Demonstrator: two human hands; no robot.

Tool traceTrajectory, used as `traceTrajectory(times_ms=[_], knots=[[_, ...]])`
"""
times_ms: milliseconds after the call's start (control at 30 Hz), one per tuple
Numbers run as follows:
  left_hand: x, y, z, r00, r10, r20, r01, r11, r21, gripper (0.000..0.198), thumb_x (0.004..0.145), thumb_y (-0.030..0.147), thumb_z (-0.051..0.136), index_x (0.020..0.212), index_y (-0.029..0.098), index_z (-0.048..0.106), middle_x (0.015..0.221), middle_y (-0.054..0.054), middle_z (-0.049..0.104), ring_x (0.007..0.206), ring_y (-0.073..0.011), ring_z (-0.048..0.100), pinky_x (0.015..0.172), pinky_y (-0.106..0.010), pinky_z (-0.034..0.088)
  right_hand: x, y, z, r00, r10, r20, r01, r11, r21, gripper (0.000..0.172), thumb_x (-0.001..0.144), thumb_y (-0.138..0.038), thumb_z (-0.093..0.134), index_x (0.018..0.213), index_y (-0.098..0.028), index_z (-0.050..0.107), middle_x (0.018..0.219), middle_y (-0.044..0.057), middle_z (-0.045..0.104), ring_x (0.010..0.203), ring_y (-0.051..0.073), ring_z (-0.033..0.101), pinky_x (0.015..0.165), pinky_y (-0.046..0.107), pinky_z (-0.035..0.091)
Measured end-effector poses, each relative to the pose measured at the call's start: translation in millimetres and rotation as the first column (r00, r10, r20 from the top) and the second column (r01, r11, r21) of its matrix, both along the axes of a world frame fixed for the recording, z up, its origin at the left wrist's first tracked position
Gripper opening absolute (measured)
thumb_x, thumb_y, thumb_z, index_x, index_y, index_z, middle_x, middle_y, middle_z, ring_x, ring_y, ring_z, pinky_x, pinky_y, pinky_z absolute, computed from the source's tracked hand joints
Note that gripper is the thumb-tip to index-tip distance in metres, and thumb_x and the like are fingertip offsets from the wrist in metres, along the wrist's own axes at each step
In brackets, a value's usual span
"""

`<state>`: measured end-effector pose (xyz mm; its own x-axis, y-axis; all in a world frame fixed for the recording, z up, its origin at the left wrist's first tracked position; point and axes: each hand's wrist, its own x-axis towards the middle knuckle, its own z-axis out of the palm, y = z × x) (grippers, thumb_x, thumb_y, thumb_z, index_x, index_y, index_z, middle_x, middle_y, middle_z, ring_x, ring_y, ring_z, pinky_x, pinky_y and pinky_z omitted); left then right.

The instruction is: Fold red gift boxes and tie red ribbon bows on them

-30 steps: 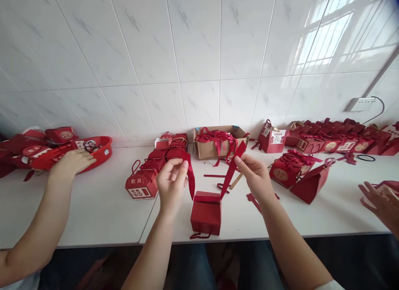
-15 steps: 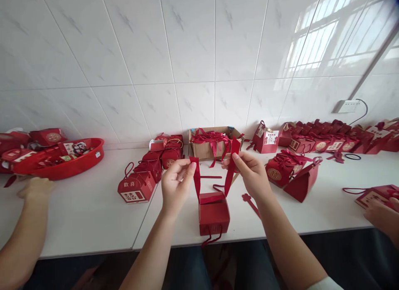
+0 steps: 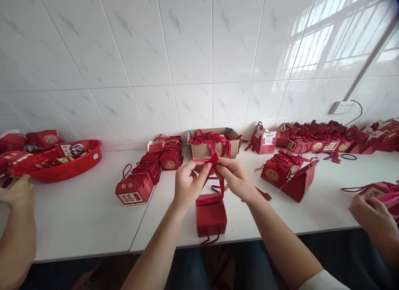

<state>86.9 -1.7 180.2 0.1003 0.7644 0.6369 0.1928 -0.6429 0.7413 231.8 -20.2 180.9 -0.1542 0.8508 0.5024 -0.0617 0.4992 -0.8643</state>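
Observation:
A small red gift box [image 3: 211, 217] with a corded handle sits near the table's front edge, between my forearms. From it a red ribbon [image 3: 213, 160] rises, and its two ends cross above the box. My left hand [image 3: 190, 178] pinches the ribbon at the crossing from the left. On the other side my right hand [image 3: 234, 176] pinches it too, fingertips close to the left ones. The exact fold of the ribbon between the fingers is partly hidden.
Behind my hands stands a cardboard box [image 3: 215, 150] full of red ribbons. Finished red boxes [image 3: 134, 188] line the left, more [image 3: 279, 169] the right. A red basin [image 3: 62, 173] is far left. Co-workers' hands [image 3: 15, 192] show at left and at right [image 3: 372, 209].
My hands have come together, bringing the two ribbon ends from apart to crossed above the box. The left co-worker's hand moved left, to the basin's edge.

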Motion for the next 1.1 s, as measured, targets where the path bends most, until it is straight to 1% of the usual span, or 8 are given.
traceTrajectory(times_ms=[200,333,433,500,633,800,933,1100], knots=[[-1.1,0.4,0.6,0.998,-0.046,-0.052,0.045,0.999,-0.025,0.019,0.078,0.035,0.065,0.070,0.018,0.065,0.061,-0.001,0.064,0.053,-0.0113,0.054,0.048,-0.021,0.039,-1.5,0.6,-2.8,1.000,-0.026,0.008,0.027,0.999,-0.028,0.031,0.086,-0.045,0.052,0.072,-0.018,0.058,0.064,-0.002,0.053,0.060,0.012,0.048,0.057,0.024,0.042],[-9.7,0.6,-4.3,0.975,-0.213,-0.068,0.195,0.957,-0.213,0.024,0.085,0.039,0.056,0.082,0.019,0.067,0.076,-0.004,0.067,0.068,-0.0152,0.059,0.062,-0.024,0.046,4.6,8.9,-8.2,0.999,0.034,-0.023,-0.036,0.997,-0.069,0.030,0.089,-0.043,0.050,0.073,-0.019,0.057,0.064,-0.002,0.054,0.062,0.011,0.052,0.062,0.023,0.044],[-17.0,2.6,-11.2,0.942,-0.334,-0.020,0.306,0.885,-0.351,0.030,0.087,0.042,0.051,0.080,0.019,0.068,0.075,-0.004,0.066,0.069,-0.0163,0.058,0.066,-0.027,0.047,14.5,11.0,-9.2,0.994,0.067,0.087,-0.070,0.997,0.035,0.027,0.093,-0.038,0.045,0.080,-0.019,0.061,0.074,0.001,0.060,0.073,0.013,0.058,0.071,0.026,0.047],[-20.9,5.4,-16.7,0.951,-0.310,0.018,0.293,0.875,-0.385,0.033,0.088,0.043,0.050,0.072,0.018,0.066,0.068,-0.003,0.064,0.065,-0.0159,0.057,0.065,-0.027,0.047,21.2,9.4,-6.6,0.962,0.050,0.268,-0.100,0.980,0.173,0.026,0.095,-0.033,0.043,0.085,-0.019,0.063,0.082,0.003,0.063,0.080,0.015,0.059,0.075,0.027,0.047],[-25.6,10.8,-24.5,0.951,-0.272,0.148,0.309,0.836,-0.453,0.034,0.086,0.042,0.054,0.068,0.017,0.068,0.067,-0.005,0.068,0.069,-0.0174,0.062,0.073,-0.029,0.049,29.0,4.7,1.8,0.797,-0.118,0.593,-0.200,0.874,0.443,0.027,0.095,-0.019,0.036,0.099,-0.018,0.063,0.100,0.009,0.065,0.093,0.018,0.059,0.083,0.032,0.045],[-27.3,9.4,-20.2,0.909,-0.350,0.224,0.415,0.732,-0.541,0.033,0.085,0.041,0.056,0.072,0.015,0.071,0.072,-0.008,0.071,0.074,-0.0211,0.066,0.074,-0.032,0.051,28.0,3.1,4.4,0.601,-0.345,0.721,-0.237,0.785,0.573,0.033,0.090,-0.005,0.033,0.103,-0.017,0.062,0.098,0.009,0.066,0.086,0.019,0.057,0.084,0.037,0.043],[-26.3,5.5,-14.7,0.903,-0.373,0.214,0.426,0.715,-0.554,0.030,0.083,0.041,0.059,0.075,0.015,0.072,0.077,-0.009,0.072,0.076,-0.0203,0.066,0.071,-0.030,0.051,24.4,4.8,0.9,0.550,-0.439,0.710,-0.228,0.740,0.633,0.034,0.088,-0.002,0.033,0.102,-0.014,0.061,0.093,0.010,0.064,0.085,0.020,0.056,0.080,0.036,0.046],[-23.8,3.7,-12.5,0.866,-0.431,0.253,0.495,0.671,-0.552,0.033,0.084,0.043,0.056,0.081,0.014,0.072,0.073,-0.010,0.071,0.076,-0.0229,0.067,0.075,-0.035,0.051,21.8,9.5,-5.5,0.573,-0.492,0.656,-0.182,0.704,0.687,0.035,0.089,-0.002,0.031,0.103,-0.015,0.061,0.095,0.012,0.065,0.086,0.020,0.057,0.082,0.039,0.047]])
